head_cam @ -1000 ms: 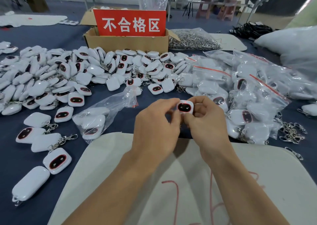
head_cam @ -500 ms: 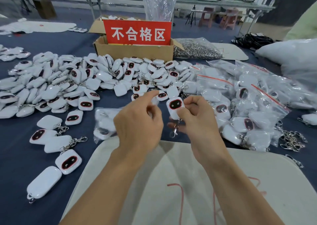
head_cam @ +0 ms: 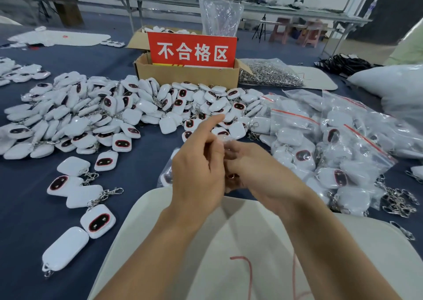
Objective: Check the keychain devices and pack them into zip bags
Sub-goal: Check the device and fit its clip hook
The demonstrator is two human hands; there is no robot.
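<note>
Blue cloth (head_cam: pixel 142 162) covered the table, with keychain devices (head_cam: pixel 91 121) heaped at upper left and zip bags (head_cam: pixel 320 139) at right. At centre the right hand (head_cam: pixel 258 171) curled round what seemed one hidden device; the left hand (head_cam: pixel 196 174) pointed its forefinger out, its grasp unclear. Light, glossy shells probably wanted pinching by the edges.

Sign text: you can read "不合格区", white characters on the red sign (head_cam: pixel 192 52).
Sign place: it stands upright in the open cardboard box (head_cam: pixel 183 76) at the far side of your bench, just behind the heap of keychain devices (head_cam: pixel 128 116).
Pen marks: red strokes (head_cam: pixel 243 269) run across the white mat (head_cam: pixel 183 242) right in front of you; you cannot read them as any character or number.
</note>
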